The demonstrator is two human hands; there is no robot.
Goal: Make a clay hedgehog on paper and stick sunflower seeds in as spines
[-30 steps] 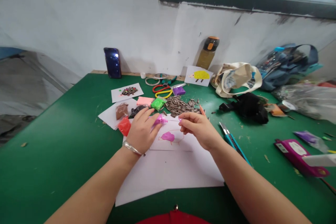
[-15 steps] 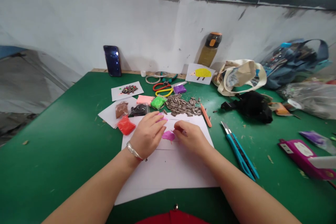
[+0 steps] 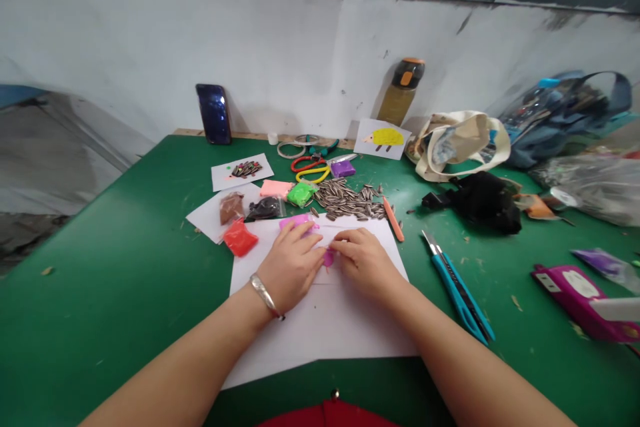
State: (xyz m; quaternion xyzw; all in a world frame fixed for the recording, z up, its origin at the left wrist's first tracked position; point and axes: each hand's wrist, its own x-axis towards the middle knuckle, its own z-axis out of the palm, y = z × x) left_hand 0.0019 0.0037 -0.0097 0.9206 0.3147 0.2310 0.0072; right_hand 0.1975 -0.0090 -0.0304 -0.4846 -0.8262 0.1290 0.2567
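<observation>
The left hand (image 3: 293, 263) and right hand (image 3: 365, 259) sit close together, fingers bent beside a pink clay patch (image 3: 329, 258) on white paper (image 3: 320, 330); from here I can't tell whether either pinches anything. Sunflower seeds (image 3: 344, 200) lie heaped beyond on the green table (image 3: 125, 233).

A green table (image 3: 115, 247) is loosely strewn with things.
White paper (image 3: 320, 330) is spread near the front, with seeds (image 3: 345, 199) heaped just beyond it. A blue knife (image 3: 450, 283) is laid to the right of the paper. Scissors (image 3: 325, 174) and a small card (image 3: 243, 172) are placed towards the back, where a phone (image 3: 214, 113) is propped; a cream bag (image 3: 453, 137) and a black pouch (image 3: 487, 203) are set back right.
</observation>
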